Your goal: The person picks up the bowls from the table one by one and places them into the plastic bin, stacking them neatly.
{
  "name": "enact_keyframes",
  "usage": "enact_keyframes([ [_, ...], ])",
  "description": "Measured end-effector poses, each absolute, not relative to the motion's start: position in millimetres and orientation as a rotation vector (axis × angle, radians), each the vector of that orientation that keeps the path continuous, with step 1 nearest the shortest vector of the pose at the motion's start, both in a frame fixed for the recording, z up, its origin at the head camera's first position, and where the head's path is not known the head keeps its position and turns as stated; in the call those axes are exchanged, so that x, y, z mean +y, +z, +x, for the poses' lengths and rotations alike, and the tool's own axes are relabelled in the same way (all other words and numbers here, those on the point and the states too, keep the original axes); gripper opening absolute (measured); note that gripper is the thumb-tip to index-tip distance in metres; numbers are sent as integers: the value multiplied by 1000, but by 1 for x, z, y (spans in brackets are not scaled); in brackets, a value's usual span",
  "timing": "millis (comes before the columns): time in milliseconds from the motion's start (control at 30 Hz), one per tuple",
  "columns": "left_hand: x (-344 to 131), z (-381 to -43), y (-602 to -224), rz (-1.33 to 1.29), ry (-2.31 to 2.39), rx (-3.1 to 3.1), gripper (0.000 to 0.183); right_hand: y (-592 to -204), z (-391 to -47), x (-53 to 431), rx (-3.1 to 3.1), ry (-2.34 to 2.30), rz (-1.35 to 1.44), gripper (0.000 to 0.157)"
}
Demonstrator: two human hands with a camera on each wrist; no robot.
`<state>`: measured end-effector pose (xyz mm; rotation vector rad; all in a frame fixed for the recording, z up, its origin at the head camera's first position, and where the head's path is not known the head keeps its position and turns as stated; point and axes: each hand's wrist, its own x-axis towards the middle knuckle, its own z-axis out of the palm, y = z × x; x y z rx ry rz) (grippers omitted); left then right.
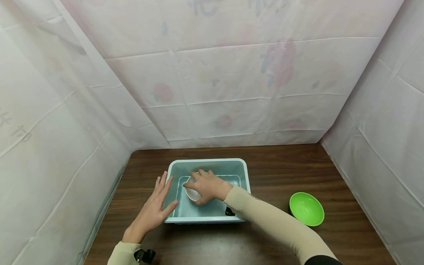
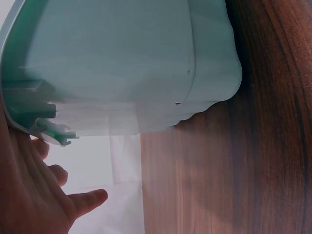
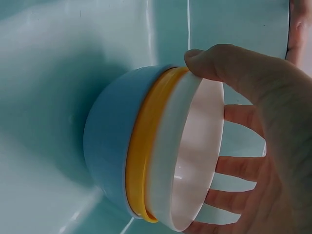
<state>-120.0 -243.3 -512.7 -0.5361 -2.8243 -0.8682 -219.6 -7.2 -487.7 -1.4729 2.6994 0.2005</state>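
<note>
A light blue-green basin (image 1: 205,220) stands on the table. Inside it, the right wrist view shows nested bowls: a blue bowl (image 3: 109,136) at the bottom, a yellow bowl (image 3: 139,161) in it, and a white bowl (image 3: 165,156) on top. My right hand (image 1: 210,186) reaches over the stack and grips the white bowl by its rim, thumb on one side and fingers spread along the other. My left hand (image 1: 152,209) rests on the basin's left rim with its fingers straight.
A bright green bowl (image 1: 306,209) sits on the dark wooden table (image 1: 278,169), right of the basin and beyond my right forearm. Pale patterned sheets (image 1: 225,88) hang along the table's back and both sides.
</note>
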Motion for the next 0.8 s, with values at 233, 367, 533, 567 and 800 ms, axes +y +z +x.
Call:
enact_keyframes([
  [233,-242,-119,-510,-525,-847,-2835,85,-490,-219,-7,2711,195,-1461,72],
  [367,-242,-119,-509,-519,-837,-2835,85,-490,-218,-8,2721,197,-1441,71],
  [533,-242,-120,-510,-520,-828,-2819,83,-492,-218,-8,2736,206,-1437,72],
  [567,-242,-120,-511,-520,-827,-2817,83,-492,-218,-8,2737,207,-1435,72],
  [800,-242,-119,-512,-519,-845,-2819,82,-491,-219,-8,2733,207,-1414,75],
])
